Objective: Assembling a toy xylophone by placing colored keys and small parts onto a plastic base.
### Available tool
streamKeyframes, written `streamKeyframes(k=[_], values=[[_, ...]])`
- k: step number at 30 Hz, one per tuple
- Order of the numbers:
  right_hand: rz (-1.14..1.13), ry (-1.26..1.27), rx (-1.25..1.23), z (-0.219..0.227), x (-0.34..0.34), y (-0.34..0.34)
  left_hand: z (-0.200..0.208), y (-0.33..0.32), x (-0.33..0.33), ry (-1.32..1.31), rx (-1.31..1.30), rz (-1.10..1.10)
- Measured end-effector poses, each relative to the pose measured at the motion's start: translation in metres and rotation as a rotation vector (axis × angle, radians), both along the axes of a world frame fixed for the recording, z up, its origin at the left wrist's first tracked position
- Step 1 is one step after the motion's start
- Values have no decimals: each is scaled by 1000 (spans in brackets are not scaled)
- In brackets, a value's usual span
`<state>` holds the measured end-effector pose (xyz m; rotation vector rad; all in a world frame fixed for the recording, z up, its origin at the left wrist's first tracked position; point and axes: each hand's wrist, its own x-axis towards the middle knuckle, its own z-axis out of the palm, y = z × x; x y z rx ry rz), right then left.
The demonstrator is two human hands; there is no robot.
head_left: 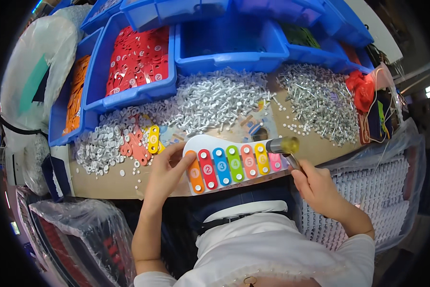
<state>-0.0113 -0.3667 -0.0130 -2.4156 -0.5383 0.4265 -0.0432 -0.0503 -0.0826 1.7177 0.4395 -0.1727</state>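
Note:
A toy xylophone [209,141] with a white base and a row of coloured bars lies at the table's near edge. My left hand [166,167] grips its left end, with the thumb on the orange bar [195,178] and the fingers at the far side. In my right hand [316,185] is a mallet [288,145] with a yellowish, dark-ended head and a metal shaft. The mallet head is above the xylophone's right end and partly hides the pink bar [275,162]; whether it touches cannot be told. White round pins or caps show at the bar ends.
Behind the xylophone lie heaps of white pins [220,95], metal screws or nails [315,103] and white washers [100,148]. Loose red pieces [136,147] and a yellow bar [153,139] lie left. Blue bins [129,95] line the back. A plastic-wrapped stack [368,201] stands right.

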Motion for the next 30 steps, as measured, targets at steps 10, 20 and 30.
streamKeyframes(k=[10, 20, 30], values=[[140, 68, -77, -4, 10, 36, 5, -2, -1, -19, 32, -5], [224, 95, -73, 6, 18, 67, 5, -1, -1, -25, -20, -15], [282, 87, -15, -3, 16, 94, 9, -1, -2, -58, -8, -35]])
